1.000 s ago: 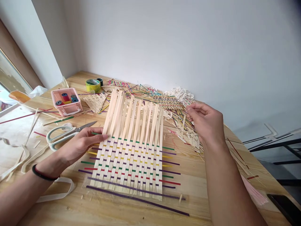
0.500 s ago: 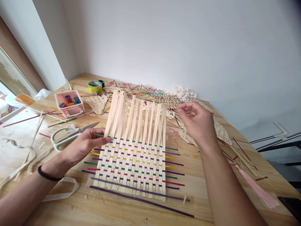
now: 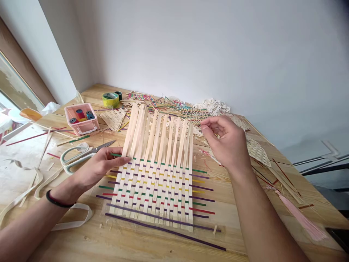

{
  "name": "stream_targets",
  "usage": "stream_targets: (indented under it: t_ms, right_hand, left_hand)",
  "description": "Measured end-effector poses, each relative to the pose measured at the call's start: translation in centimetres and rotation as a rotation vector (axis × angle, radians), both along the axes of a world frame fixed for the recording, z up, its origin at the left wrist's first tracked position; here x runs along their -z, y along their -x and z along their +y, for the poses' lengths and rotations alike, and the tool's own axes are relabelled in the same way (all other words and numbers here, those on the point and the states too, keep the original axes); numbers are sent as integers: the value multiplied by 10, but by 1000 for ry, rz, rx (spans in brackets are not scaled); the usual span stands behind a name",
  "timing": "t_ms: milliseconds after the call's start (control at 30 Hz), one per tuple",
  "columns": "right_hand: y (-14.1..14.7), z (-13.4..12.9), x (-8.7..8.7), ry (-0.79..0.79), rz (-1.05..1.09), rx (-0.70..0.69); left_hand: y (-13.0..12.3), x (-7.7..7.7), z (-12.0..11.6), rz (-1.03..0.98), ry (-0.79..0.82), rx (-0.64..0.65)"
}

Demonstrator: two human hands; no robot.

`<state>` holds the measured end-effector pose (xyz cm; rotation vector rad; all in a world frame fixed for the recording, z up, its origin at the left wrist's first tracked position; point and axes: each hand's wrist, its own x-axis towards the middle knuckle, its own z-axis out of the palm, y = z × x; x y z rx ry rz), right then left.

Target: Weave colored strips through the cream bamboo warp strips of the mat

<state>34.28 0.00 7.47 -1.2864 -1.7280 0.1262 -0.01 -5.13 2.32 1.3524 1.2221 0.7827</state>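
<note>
Right hand (image 3: 226, 143) moved left since earlier frame, now at woven mat (image 3: 158, 182) far right corner, fingers pinched, contents unclear. Left hand (image 3: 100, 165) at mat's left edge, pinching green strip (image 3: 117, 155). Beyond: loose slats (image 3: 160, 134). Risk: tug skews weave.

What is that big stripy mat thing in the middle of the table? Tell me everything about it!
The half-woven mat of pale flat strips lies flat on the wooden table. Its long pale strips run away from the person. Thin coloured strips in purple, red, green and yellow cross them in the near half. The far half is unwoven, its loose ends fanning out. The left hand rests on its left edge by the top green strip. The right hand hovers off its far right corner.
</note>
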Motion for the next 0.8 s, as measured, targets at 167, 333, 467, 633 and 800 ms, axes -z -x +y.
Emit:
stream_targets:
  t_ms: [167, 333, 467, 633, 800]
  right_hand:
    - [44, -26, -9, -50, -165, -216]
    - [77, -44, -2, -23, -253, -378]
    - [88, -48, 9, 12, -254, -412]
    - [102, -54, 22, -16, -281, -450]
    - [112, -61, 30, -77, -323, -410]
  left_hand:
    - [-1, 2, 1, -92, 53, 21]
    - [-1, 4, 2, -133, 52, -7]
    - [-3, -1, 1, -176, 83, 65]
    - [-5, -4, 2, -188, 31, 120]
    - [-6, -3, 1, -172, -15, 110]
